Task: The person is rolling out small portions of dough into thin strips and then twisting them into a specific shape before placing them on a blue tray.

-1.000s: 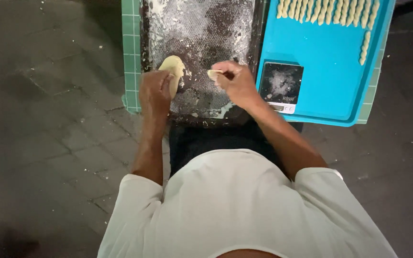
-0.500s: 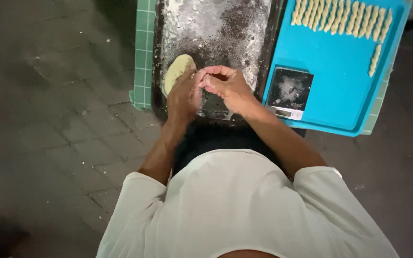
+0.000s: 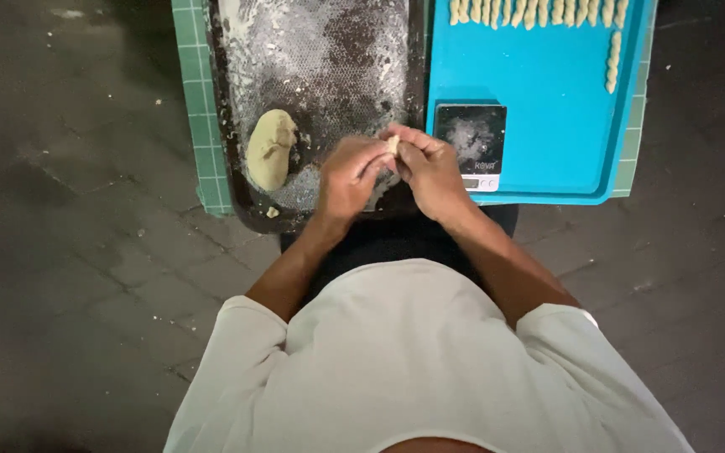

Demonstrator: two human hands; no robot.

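Both hands, left hand (image 3: 347,176) and right hand (image 3: 430,168), fingertips pinched together on a small dough piece (image 3: 393,144) between them.

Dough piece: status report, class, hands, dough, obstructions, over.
Left hand and right hand together, pinching small dough piece. Large dough lump apart on floured tray. Nothing between the hands and the lump.

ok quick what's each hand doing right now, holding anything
left hand: fingers curled shut on the small dough piece.
right hand: pinched shut on the same small dough piece, over the floured tray.
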